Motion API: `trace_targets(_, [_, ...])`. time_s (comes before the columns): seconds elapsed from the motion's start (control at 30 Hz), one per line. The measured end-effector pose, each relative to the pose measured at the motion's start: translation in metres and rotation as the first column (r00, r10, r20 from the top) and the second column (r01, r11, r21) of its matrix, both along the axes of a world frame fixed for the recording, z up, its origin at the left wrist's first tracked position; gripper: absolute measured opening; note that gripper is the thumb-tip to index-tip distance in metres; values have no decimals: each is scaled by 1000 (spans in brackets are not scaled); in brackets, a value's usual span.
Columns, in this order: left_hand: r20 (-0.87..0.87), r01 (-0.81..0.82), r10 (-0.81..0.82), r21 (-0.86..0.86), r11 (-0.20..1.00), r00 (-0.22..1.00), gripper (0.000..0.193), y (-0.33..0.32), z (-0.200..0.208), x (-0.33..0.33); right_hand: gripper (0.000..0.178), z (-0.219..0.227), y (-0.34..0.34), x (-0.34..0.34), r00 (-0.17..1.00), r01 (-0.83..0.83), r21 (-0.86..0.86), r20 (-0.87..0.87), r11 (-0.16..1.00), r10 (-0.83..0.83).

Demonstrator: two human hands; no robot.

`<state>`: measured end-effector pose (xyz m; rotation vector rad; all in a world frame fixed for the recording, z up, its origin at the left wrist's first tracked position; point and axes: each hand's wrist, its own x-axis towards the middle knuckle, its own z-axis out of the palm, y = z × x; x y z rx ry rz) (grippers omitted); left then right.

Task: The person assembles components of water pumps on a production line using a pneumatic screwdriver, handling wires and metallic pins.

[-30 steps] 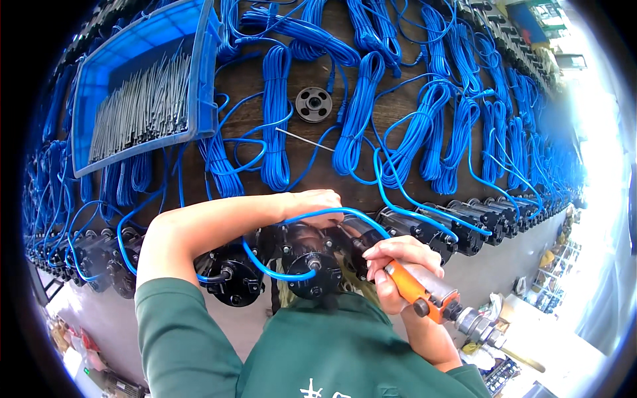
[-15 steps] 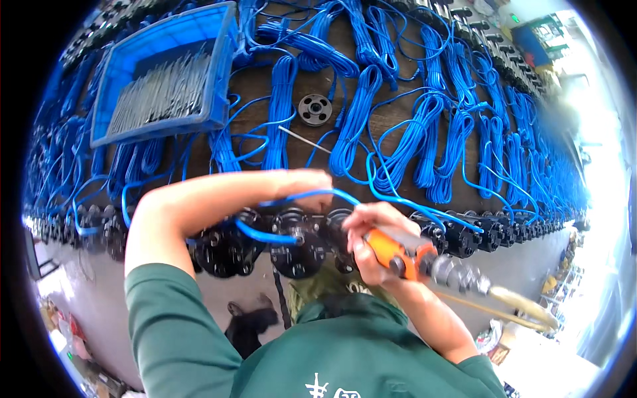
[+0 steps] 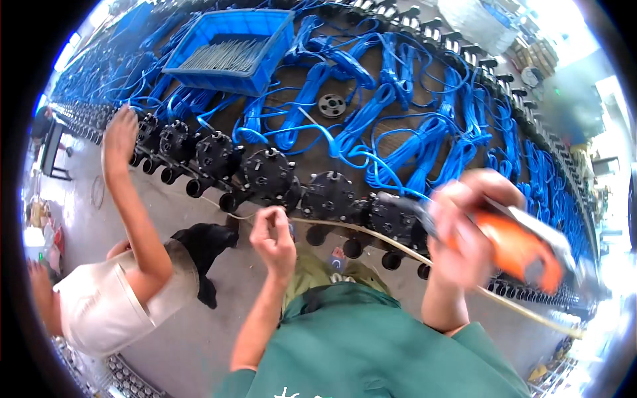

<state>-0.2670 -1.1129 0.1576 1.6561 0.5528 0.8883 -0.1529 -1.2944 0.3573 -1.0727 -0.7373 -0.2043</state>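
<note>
My right hand [image 3: 458, 235] is wrapped round an orange air tool [image 3: 524, 249], both smeared by motion. They are at the right, above the near row of black round housings. A pale yellow hose [image 3: 524, 310] trails below the tool and runs left along the row. My left hand [image 3: 273, 242] is at the near edge of the row, its fingers curled with the thumb close to the forefinger. Whether anything is in that pinch I cannot make out. Just beyond it sits a black housing [image 3: 267, 174] with small screws on its face; another black housing [image 3: 328, 196] stands to its right.
Bundled blue cables [image 3: 368, 119] cover the dark tabletop. A blue bin [image 3: 229, 79] of thin metallic pieces stands at the back left, and a round metal disc [image 3: 332, 105] lies mid-table. At left a co-worker in a pale shirt [image 3: 109, 302] reaches a hand [image 3: 121, 136] toward the row.
My left hand has drawn back from over the housings toward me. My right hand has moved right with the tool, turning it. The view has shifted, and the co-worker now shows at left.
</note>
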Motion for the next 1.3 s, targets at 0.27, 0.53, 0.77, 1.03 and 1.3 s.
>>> trace_targets(0.27, [-271,232,-215,29,972,938,68,-50,-106,15,23,-128,45,73,981,55,-148,-176,987,-81])
trace_targets(0.53, [-287,257,-239,26,966,928,113,-62,-89,31,21,-139,49,72,990,-10,-289,-138,957,-32])
trace_targets(0.77, [-201,154,-182,-150,977,963,120,-62,-108,40,30,-118,58,64,990,44,-304,-118,952,-83])
trace_targets(1.03, [-137,68,-64,25,997,988,119,-67,-102,39,38,-85,77,-3,917,-332,-159,-284,930,279])
trace_targets(1.3, [-97,68,-71,-26,997,993,124,-72,-140,38,27,-144,86,2,907,-414,-419,-267,808,326])
